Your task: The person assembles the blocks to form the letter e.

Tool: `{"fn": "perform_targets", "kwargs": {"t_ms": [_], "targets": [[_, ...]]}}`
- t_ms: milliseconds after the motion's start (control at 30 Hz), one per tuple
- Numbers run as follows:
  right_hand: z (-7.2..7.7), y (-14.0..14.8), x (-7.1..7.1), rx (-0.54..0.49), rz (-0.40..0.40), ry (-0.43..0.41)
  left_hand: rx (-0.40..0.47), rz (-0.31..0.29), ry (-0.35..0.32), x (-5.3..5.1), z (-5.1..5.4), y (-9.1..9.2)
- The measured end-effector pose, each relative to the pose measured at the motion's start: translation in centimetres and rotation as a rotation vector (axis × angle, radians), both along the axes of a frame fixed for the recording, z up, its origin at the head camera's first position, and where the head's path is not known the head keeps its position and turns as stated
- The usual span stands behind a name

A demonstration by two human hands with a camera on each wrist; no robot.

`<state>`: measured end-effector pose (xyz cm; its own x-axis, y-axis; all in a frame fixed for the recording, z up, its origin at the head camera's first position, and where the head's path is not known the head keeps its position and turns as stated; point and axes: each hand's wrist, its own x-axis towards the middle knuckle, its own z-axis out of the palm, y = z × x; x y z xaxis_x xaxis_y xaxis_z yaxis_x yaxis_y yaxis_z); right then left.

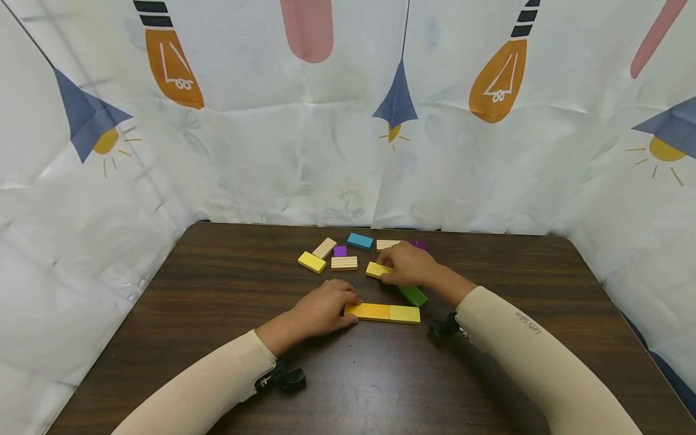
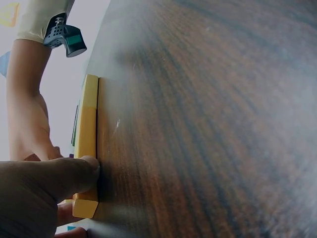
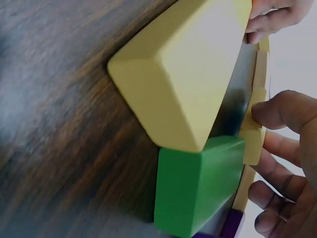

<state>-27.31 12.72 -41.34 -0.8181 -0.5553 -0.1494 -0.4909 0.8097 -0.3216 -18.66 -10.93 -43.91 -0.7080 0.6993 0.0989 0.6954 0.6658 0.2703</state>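
Observation:
My left hand grips the left end of an orange-yellow block, thumb on the near side and fingers on the far side. A paler yellow block lies end to end with it on the table. Farther back, my right hand pinches another yellow block between thumb and fingers; in the right wrist view the thumb presses on that block. A green block lies between this hand and the row, its far part partly hidden by the right hand.
Behind the hands lie a yellow block, a blue block, a small purple block, a darker purple piece and several plain wooden blocks. A printed cloth hangs along the back edge of the brown table.

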Motion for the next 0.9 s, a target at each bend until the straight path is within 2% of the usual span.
{"fn": "perform_targets", "kwargs": {"t_ms": [300, 900], "targets": [[-0.3, 1.1, -0.1, -0.052, 0.047, 0.0, 0.006, -0.003, -0.001, 0.0, 0.0, 0.0], [-0.7, 1.6, 0.2, -0.056, 0.019, -0.036, -0.002, 0.012, -0.026, 0.0, 0.1, 0.0]]}}
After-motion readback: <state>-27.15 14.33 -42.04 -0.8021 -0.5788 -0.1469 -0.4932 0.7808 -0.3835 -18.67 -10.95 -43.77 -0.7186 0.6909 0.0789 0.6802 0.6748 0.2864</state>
